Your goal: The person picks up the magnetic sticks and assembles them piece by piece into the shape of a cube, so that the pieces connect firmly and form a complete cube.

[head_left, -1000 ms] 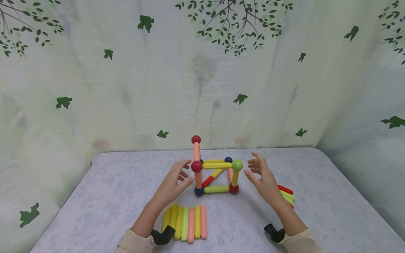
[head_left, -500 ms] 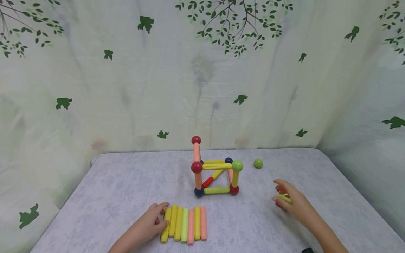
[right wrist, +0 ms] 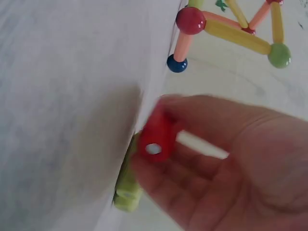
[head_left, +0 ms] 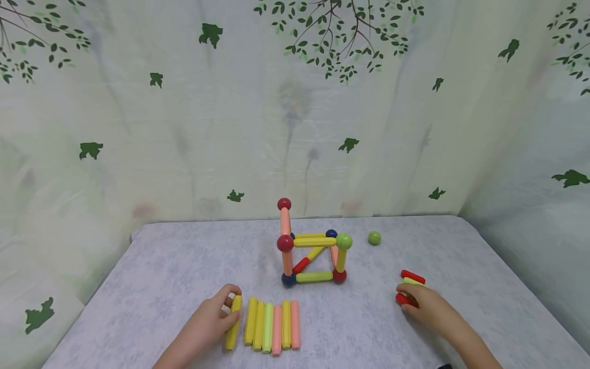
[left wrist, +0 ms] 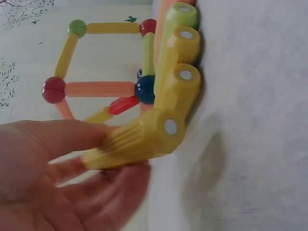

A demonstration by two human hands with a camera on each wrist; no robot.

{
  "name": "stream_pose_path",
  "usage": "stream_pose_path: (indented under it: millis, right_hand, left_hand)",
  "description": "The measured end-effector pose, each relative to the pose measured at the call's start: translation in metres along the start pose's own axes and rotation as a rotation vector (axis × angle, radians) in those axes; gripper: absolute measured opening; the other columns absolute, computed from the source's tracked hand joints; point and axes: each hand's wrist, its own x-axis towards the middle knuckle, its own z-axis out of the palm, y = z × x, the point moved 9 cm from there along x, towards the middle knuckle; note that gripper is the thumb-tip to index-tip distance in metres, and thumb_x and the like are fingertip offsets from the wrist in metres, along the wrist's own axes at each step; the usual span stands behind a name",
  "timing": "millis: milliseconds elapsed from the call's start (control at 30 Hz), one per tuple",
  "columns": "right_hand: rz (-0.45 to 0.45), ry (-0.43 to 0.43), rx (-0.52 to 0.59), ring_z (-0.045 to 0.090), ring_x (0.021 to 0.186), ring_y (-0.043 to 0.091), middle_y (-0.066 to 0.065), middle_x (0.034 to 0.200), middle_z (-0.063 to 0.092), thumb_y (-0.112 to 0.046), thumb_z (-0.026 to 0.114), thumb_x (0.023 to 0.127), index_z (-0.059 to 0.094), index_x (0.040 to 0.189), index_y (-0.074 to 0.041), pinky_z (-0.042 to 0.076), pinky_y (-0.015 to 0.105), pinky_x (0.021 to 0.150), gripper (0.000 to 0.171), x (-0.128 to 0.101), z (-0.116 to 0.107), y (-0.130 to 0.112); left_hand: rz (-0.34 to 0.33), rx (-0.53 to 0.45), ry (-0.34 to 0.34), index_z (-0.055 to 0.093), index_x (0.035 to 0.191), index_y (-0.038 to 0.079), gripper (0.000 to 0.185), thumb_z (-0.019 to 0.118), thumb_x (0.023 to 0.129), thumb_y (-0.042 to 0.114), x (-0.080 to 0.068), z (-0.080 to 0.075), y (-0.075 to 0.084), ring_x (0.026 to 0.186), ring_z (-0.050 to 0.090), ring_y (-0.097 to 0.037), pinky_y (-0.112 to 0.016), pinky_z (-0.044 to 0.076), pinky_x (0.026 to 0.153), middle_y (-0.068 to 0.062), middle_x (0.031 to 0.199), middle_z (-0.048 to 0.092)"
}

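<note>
- Your left hand pinches a yellow rod, thumb and fingers curled round it, at 7 o'clock from the rod-and-ball frame; it lies just left of the row of rods on the surface.
- Your right hand grips a red rod, fingers closed on it, at 4 o'clock from the frame, beside a small pile of rods.
- A loose green ball sits at 2 o'clock from the frame, apart from both hands.
</note>
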Motion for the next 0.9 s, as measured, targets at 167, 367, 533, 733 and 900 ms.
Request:
stream_pose_path:
  millis: [167,367,533,733,900]
  right_hand:
    - [-0.153,0.087,0.152,0.053,0.083,0.014,-0.003,0.097,0.059,-0.005,0.068,0.078,0.061,0.109,-0.009,0.049,0.028,0.068,0.032,0.003,-0.010,-0.036]
    - [-0.296,0.197,0.232,0.048,0.076,0.010,-0.012,0.091,0.057,-0.013,0.068,0.080,0.062,0.107,-0.013,0.044,0.021,0.061,0.028,0.017,-0.012,-0.083]
    - [-0.429,0.287,0.193,0.046,0.068,0.005,-0.011,0.093,0.059,-0.012,0.068,0.080,0.063,0.110,-0.014,0.042,0.020,0.056,0.031,0.027,-0.006,-0.116]
    - [-0.478,0.273,0.166,0.047,0.067,0.004,-0.012,0.084,0.057,-0.009,0.070,0.077,0.063,0.105,-0.011,0.044,0.020,0.056,0.029,0.040,0.007,-0.134]
    - [-0.474,0.229,0.204,0.050,0.071,0.006,-0.008,0.087,0.059,-0.005,0.070,0.077,0.062,0.103,-0.010,0.047,0.022,0.060,0.027,0.046,0.014,-0.135]
  left_hand:
    - [0.154,-0.268,0.192,0.053,0.114,0.012,0.037,0.068,0.080,0.009,0.000,-0.019,0.025,0.083,0.060,-0.016,-0.027,0.051,0.064,-0.006,0.102,0.059]
    - [0.361,-0.474,0.239,0.055,0.111,0.018,0.033,0.067,0.081,0.010,0.003,-0.017,0.053,0.092,0.057,-0.016,-0.026,0.050,0.071,-0.004,0.102,0.057]
    - [0.434,-0.498,0.237,0.054,0.110,0.020,0.030,0.064,0.083,0.010,0.009,-0.009,0.071,0.093,0.056,-0.016,-0.028,0.049,0.075,-0.002,0.104,0.058]
    - [0.474,-0.513,0.223,0.055,0.107,0.012,0.030,0.063,0.081,-0.001,0.013,0.001,0.096,0.095,0.056,-0.016,-0.029,0.049,0.074,-0.003,0.104,0.060]
    - [0.495,-0.499,0.203,0.054,0.106,0.003,0.029,0.062,0.080,-0.007,0.007,0.005,0.122,0.094,0.056,-0.018,-0.030,0.050,0.074,-0.004,0.101,0.059]
